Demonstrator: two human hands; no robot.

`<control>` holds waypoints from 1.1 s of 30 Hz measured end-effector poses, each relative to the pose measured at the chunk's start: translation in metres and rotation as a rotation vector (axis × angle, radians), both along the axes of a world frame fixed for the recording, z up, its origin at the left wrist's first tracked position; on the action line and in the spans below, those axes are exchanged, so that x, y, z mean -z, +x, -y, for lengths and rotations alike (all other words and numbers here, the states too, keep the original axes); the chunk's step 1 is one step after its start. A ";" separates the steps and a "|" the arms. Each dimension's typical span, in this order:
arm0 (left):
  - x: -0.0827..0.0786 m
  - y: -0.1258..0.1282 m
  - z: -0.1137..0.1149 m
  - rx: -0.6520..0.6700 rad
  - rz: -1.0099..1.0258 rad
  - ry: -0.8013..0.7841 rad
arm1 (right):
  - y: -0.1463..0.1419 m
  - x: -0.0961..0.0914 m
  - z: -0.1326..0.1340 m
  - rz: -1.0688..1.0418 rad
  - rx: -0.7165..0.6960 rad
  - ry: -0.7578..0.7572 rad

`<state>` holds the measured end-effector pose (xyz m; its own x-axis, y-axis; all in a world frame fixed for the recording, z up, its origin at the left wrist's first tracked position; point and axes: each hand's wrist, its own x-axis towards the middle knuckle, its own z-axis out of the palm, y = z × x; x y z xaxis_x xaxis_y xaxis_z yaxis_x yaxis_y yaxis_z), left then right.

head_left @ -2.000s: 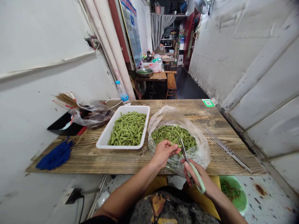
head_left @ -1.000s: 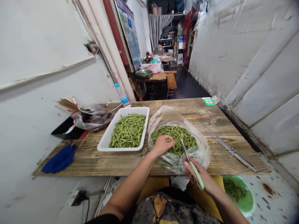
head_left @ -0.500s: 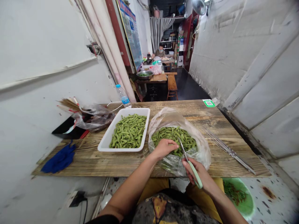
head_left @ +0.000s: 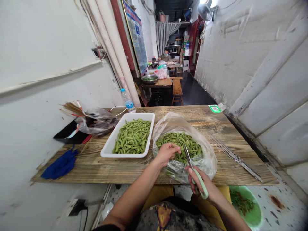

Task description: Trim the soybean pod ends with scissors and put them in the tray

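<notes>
My left hand (head_left: 166,151) reaches into a clear plastic bag (head_left: 207,150) of green edamame pods (head_left: 190,146) on the wooden table (head_left: 96,163). Its fingers are curled and pinch a pod. My right hand (head_left: 203,184) grips pale green scissors (head_left: 195,171) at the table's near edge. The blades point up toward the pod by my left fingers. A white tray (head_left: 106,150) filled with pods sits left of the bag.
A water bottle (head_left: 127,101), a bag of skewers (head_left: 93,122) and a blue cloth (head_left: 60,165) lie at the left. Metal skewers (head_left: 235,157) lie at the right. A green basin (head_left: 250,208) sits on the floor. A person sits far down the corridor.
My left hand dipped into the pods and drew back a little with a pod. The scissors stayed beside it, and the view shifted slightly.
</notes>
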<state>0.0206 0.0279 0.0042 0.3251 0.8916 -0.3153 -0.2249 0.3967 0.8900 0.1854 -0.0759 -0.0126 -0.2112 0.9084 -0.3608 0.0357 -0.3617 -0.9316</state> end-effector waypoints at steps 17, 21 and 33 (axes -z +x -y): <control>-0.006 -0.014 -0.005 -0.172 0.054 0.006 | -0.002 0.011 -0.006 -0.053 0.034 -0.006; -0.012 -0.035 -0.016 -0.224 0.092 -0.022 | 0.002 0.014 -0.003 -0.049 0.053 -0.001; 0.011 -0.042 -0.007 0.328 -1.181 0.776 | 0.003 0.007 -0.001 -0.038 -0.010 0.000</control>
